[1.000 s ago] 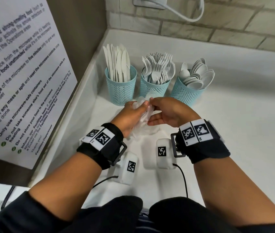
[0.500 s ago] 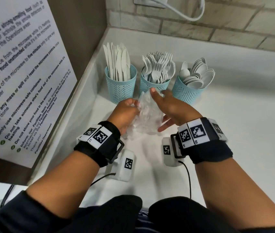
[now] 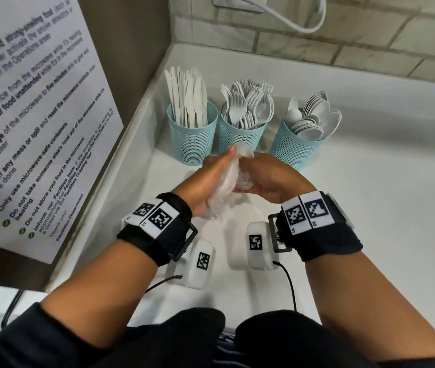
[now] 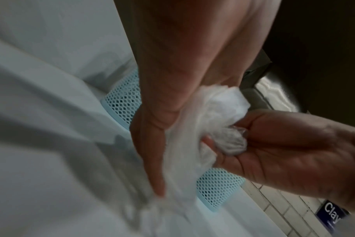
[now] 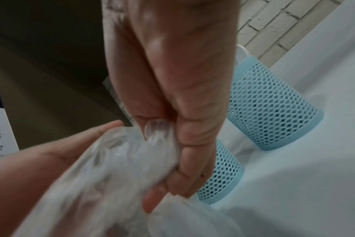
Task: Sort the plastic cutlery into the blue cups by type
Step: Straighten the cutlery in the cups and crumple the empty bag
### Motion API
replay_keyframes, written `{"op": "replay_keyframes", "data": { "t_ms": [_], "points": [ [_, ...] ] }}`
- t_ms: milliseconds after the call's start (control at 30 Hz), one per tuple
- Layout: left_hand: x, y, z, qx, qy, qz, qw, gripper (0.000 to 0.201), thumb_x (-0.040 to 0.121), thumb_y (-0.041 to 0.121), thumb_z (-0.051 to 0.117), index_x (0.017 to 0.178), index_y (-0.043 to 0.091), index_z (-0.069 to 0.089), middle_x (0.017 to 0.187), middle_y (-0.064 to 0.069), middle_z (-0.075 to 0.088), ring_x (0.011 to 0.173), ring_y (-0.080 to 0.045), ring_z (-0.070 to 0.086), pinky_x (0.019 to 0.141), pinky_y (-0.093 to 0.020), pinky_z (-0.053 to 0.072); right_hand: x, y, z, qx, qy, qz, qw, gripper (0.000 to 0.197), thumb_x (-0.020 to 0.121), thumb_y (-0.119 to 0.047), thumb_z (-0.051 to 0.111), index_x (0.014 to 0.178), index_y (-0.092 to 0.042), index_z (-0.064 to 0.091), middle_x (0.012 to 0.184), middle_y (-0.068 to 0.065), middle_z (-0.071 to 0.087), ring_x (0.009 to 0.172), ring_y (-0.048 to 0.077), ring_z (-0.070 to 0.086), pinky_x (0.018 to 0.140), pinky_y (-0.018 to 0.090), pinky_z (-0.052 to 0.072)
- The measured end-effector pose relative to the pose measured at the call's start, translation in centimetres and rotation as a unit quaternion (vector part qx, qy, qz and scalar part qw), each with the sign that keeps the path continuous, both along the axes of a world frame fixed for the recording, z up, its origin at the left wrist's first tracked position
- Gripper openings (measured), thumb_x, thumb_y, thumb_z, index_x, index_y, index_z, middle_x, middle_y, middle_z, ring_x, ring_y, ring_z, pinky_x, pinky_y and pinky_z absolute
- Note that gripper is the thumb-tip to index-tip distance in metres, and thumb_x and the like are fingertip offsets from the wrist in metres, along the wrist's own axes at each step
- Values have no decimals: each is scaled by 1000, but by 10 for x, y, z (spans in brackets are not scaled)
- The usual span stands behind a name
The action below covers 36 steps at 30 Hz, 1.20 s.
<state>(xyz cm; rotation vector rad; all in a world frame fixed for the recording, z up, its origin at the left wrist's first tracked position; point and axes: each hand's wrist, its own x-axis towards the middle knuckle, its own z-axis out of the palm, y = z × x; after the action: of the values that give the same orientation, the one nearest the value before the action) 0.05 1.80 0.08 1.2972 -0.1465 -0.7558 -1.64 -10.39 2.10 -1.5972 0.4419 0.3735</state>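
Head view only: knives [image 3: 187,99], forks [image 3: 248,104], spoons [image 3: 317,118] in blue cups [image 3: 194,140]; wrist views: left hand [image 4: 172,72], right hand [image 5: 172,80] fingers clamped round plastic bag [image 4: 203,128]

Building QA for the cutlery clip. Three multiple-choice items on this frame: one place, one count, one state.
1. Where are the forks? A) left cup B) middle cup C) right cup
2. How many blue cups stand on the counter? A) two B) four C) three
3. What state is the plastic bag in? A) crumpled between both hands B) flat on the counter C) stuffed in a cup
Key: 1 B, they fill the cup between knives and spoons; 2 C, three mesh cups in a row; 3 A, left hand and right hand both grip it.
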Motion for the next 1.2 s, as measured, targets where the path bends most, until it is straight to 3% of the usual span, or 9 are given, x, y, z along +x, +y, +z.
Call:
{"op": "replay_keyframes", "data": {
  "t_ms": [133, 300, 400, 567, 667, 733, 900, 1100, 1200],
  "points": [
    [4, -3, -6, 92, 5, 39, 995, 74, 77, 68, 53, 131, 19, 40, 129, -7, 53, 119, -25, 53, 83, -41, 54, -2, 0, 0, -20, -36, 61, 997, 24, 90, 2, 51, 112, -5, 60, 106, 16, 68, 97, 30, 66, 82, 38, 56],
    [3, -3, -6, 94, -53, 84, 991, 14, 94, 28, 52, 104, 19, 54, 119, -10, 61, 109, -24, 58, 89, -37, 48, -4, -2, 8, -67, -16, 84, 994, 25, 83, 5, 53, 101, -10, 61, 94, 14, 67, 88, 29, 63, 76, 36, 51],
    [4, -2, -9, 109, -72, 124, 984, 12, 92, 10, 53, 87, 20, 55, 104, -8, 61, 94, -20, 58, 71, -26, 47, -5, -5, 15, -24, 23, 48, 998, 4, 91, -23, 57, 94, -21, 56, 92, 1, 62, 92, 22, 59, 85, 42, 48],
    [3, -9, -9, 99, -105, 139, 980, 24, 90, -1, 48, 104, 17, 44, 96, 1, 51, 86, -13, 53, 76, -24, 45, -2, -2, 10, 38, 82, 22, 996, 60, 89, -66, 28, 116, -16, 48, 106, 20, 61, 86, 38, 65, 67, 50, 55],
    [-3, -19, 0, 91, -109, 101, 985, 28, 94, 3, 43, 120, 11, 41, 102, 0, 50, 85, -9, 55, 76, -20, 47, 0, 7, 5, 21, 77, -13, 997, 54, 95, -59, 19, 103, -15, 48, 87, 19, 66, 69, 32, 66, 67, 46, 55],
    [-4, -24, 3, 85, -88, 91, 988, 31, 91, 20, 47, 119, 6, 47, 112, -10, 55, 98, -22, 60, 81, -30, 50, 4, 8, 3, 15, 47, -58, 997, 53, 99, -51, 21, 115, -9, 50, 105, 20, 65, 90, 35, 65, 80, 51, 52],
    [-4, -23, -3, 111, -67, 80, 988, 37, 83, 67, 44, 96, 33, 49, 121, -10, 56, 111, -25, 57, 89, -47, 52, 3, 10, 2, -55, -6, -43, 998, 27, 100, -21, 39, 109, -3, 57, 105, 18, 65, 97, 33, 63, 83, 45, 52],
    [3, -19, -10, 126, -113, 117, 979, 15, 98, 30, 42, 101, 15, 38, 107, -9, 58, 91, -17, 55, 73, -29, 44, 5, 11, 2, -91, -39, -48, 994, 22, 98, -14, 39, 84, -10, 55, 85, 16, 62, 74, 27, 61, 61, 32, 49],
    [6, -17, -13, 143, -130, 139, 971, 8, 95, 19, 48, 91, 18, 41, 104, -8, 53, 93, -19, 51, 80, -32, 43, 9, 9, -1, -122, -70, -92, 986, 22, 98, -20, 39, 85, -12, 55, 81, 5, 55, 81, 22, 55, 70, 29, 45]
  ]
}}
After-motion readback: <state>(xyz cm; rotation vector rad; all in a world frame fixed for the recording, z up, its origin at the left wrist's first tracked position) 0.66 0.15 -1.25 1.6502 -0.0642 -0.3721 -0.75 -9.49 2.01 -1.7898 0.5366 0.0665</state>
